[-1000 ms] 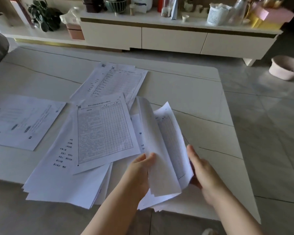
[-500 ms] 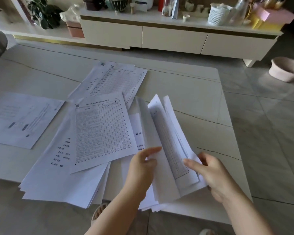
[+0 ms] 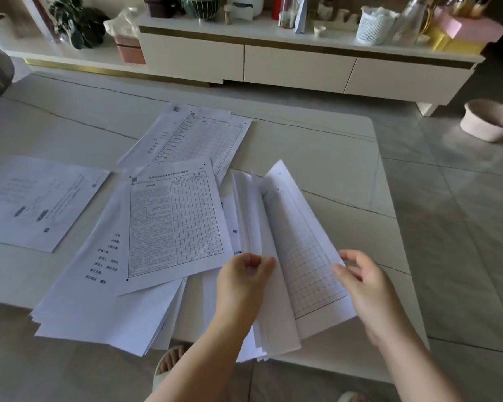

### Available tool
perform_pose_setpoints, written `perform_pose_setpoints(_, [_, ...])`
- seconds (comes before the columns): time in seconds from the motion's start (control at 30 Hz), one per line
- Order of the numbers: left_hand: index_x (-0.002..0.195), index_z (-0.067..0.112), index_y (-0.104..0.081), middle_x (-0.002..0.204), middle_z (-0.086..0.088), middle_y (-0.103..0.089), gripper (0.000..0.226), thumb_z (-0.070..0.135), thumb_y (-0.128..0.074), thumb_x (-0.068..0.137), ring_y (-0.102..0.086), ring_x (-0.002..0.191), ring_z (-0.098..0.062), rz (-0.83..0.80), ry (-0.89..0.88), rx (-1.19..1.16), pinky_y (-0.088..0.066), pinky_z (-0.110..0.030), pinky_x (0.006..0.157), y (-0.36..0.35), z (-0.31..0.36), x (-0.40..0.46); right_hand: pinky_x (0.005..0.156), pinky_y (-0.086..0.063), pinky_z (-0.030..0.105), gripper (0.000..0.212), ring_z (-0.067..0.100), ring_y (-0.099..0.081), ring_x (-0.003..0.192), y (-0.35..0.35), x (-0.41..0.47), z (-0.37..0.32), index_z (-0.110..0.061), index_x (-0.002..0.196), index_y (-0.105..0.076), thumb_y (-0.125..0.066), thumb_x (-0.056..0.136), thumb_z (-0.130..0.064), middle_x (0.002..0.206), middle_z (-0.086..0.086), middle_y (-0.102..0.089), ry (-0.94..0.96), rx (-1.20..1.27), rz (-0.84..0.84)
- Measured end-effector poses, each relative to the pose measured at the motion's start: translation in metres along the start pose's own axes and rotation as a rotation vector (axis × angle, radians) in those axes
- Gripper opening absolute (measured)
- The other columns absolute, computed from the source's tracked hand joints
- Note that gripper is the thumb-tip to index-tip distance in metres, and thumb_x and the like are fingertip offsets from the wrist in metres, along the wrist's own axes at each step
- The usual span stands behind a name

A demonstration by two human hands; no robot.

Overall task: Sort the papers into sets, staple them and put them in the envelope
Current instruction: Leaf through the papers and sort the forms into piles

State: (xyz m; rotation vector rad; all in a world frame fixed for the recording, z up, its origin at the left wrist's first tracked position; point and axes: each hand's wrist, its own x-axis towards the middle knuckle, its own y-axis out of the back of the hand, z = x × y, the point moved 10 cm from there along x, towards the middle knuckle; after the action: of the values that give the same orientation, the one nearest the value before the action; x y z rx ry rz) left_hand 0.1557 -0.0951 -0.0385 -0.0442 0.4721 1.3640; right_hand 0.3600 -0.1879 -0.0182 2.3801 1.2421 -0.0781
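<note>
1. On a pale marble-look table (image 3: 317, 158), seen from the head camera looking down, loose printed papers lie in several overlapping piles.

2. Nearest the viewer, a thick stack of sheets (image 3: 276, 329) overhangs the table's front edge. The left hand (image 3: 241, 282) holds back a raised sheaf of its pages, thumb and fingers curled on the sheaf's lower edge.

3. The right hand (image 3: 366, 288) has its fingers loosely bent at the right edge of a lifted gridded sheet (image 3: 302, 250). The fingertips touch that edge; whether they pinch it firmly cannot be told.

4. To the left, a table-printed form (image 3: 174, 224) lies tilted on top of a wide pile with text lines (image 3: 99, 285), which also overhangs the front edge.

5. Further back sits another pile of gridded forms (image 3: 198, 137). Far left, well apart, lies a separate sheet (image 3: 38, 198).

6. No stapler or envelope is visible, so the work appears to be in the sorting stage.

7. Handling judgement: the sheets look thin, light and floppy, bowing where lifted. A single page is best taken at a free corner or side edge with a light pinch, while the other hand pins the rest; overhanging piles could slide off.

8. Beyond the table stand a low white cabinet (image 3: 299, 68) and a pink basin (image 3: 491, 120) on the floor.
</note>
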Motion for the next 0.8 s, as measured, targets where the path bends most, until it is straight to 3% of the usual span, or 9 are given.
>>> perform_pose_setpoints(0.13, [0.056, 0.018, -0.058, 0.059, 0.006, -0.051, 0.033, 0.034, -0.071, 0.082, -0.048, 0.059, -0.012, 0.0, 0.009, -0.054, -0.038, -0.026, 0.058, 0.0, -0.001, 0.002, 0.07, -0.041, 0.014, 0.027, 0.009, -0.06, 0.091, 0.012, 0.006, 0.004, -0.024, 0.116, -0.054, -0.057, 0.093, -0.012, 0.103, -0.008, -0.062, 0.051, -0.177, 0.014])
perform_pose_setpoints(0.23, [0.064, 0.02, -0.066, 0.064, 0.003, -0.055, 0.032, 0.04, -0.061, 0.089, -0.048, 0.058, -0.012, -0.027, 0.044, -0.095, -0.036, -0.026, 0.058, -0.005, 0.0, -0.001, 0.08, -0.039, 0.021, 0.023, 0.009, -0.057, 0.105, 0.008, 0.007, 0.006, -0.02, 0.114, -0.06, -0.058, 0.092, -0.014, 0.11, -0.008, -0.062, 0.083, -0.255, -0.005])
perform_pose_setpoints(0.3, [0.078, 0.029, -0.07, 0.085, 0.004, -0.066, 0.016, 0.025, -0.061, 0.092, -0.058, 0.072, -0.008, -0.055, 0.069, -0.153, -0.045, -0.022, 0.064, -0.009, 0.0, -0.004, 0.082, -0.036, 0.02, 0.019, 0.007, -0.054, 0.103, 0.007, 0.005, 0.002, -0.022, 0.111, -0.062, -0.057, 0.093, -0.017, 0.109, -0.01, -0.062, 0.118, -0.301, 0.002])
perform_pose_setpoints(0.37, [0.098, 0.039, -0.064, 0.105, 0.004, -0.064, 0.033, 0.007, -0.059, 0.091, -0.062, 0.082, -0.012, -0.095, 0.071, -0.208, -0.056, -0.03, 0.077, -0.014, 0.001, -0.007, 0.082, -0.035, 0.017, 0.015, 0.004, -0.052, 0.101, 0.005, 0.001, -0.006, -0.024, 0.106, -0.063, -0.058, 0.092, -0.02, 0.107, -0.013, -0.062, 0.164, -0.311, 0.011])
perform_pose_setpoints(0.47, [0.122, 0.043, -0.044, 0.102, -0.003, -0.062, 0.055, 0.002, -0.061, 0.089, -0.062, 0.082, -0.018, -0.103, 0.132, -0.329, -0.056, -0.039, 0.081, -0.018, -0.008, -0.004, 0.083, -0.038, 0.013, 0.016, 0.001, -0.054, 0.103, -0.006, -0.006, -0.017, -0.025, 0.106, -0.064, -0.062, 0.09, -0.022, 0.108, -0.019, -0.061, 0.21, -0.265, -0.007])
perform_pose_setpoints(0.57, [0.103, 0.014, -0.065, 0.1, -0.023, -0.066, 0.014, 0.013, -0.064, 0.089, -0.063, 0.08, -0.027, -0.182, 0.237, -0.411, -0.052, -0.047, 0.085, -0.029, -0.015, -0.005, 0.089, -0.04, 0.016, 0.03, 0.0, -0.053, 0.106, -0.03, -0.013, -0.014, -0.029, 0.117, -0.06, -0.066, 0.088, -0.031, 0.113, -0.022, -0.058, 0.17, -0.24, -0.108])
perform_pose_setpoints(0.67, [0.082, 0.003, -0.07, 0.081, -0.019, -0.07, 0.02, 0.015, -0.057, 0.093, -0.067, 0.067, -0.026, -0.279, 0.336, -0.543, -0.058, -0.038, 0.069, -0.044, -0.022, -0.01, 0.088, -0.043, 0.016, 0.044, -0.001, -0.056, 0.106, -0.054, -0.02, -0.004, -0.034, 0.125, -0.052, -0.068, 0.085, -0.036, 0.11, -0.024, -0.057, 0.063, -0.163, -0.239])
perform_pose_setpoints(0.73, [0.086, 0.001, -0.069, 0.08, -0.018, -0.071, 0.021, 0.015, -0.055, 0.094, -0.069, 0.067, -0.025, -0.32, 0.343, -0.557, -0.059, -0.034, 0.066, -0.049, -0.022, -0.012, 0.081, -0.046, 0.012, 0.032, -0.005, -0.06, 0.099, -0.057, -0.022, -0.006, -0.042, 0.112, -0.053, -0.068, 0.084, -0.038, 0.1, -0.026, -0.061, 0.064, -0.148, -0.245])
perform_pose_setpoints(0.8, [0.091, 0.0, -0.068, 0.085, -0.019, -0.07, 0.021, 0.016, -0.055, 0.095, -0.067, 0.072, -0.028, -0.324, 0.336, -0.529, -0.056, -0.038, 0.073, -0.049, -0.023, -0.011, 0.074, -0.046, 0.007, 0.016, -0.011, -0.062, 0.09, -0.052, -0.021, -0.01, -0.042, 0.096, -0.057, -0.067, 0.084, -0.04, 0.092, -0.028, -0.067, 0.06, -0.08, -0.239])
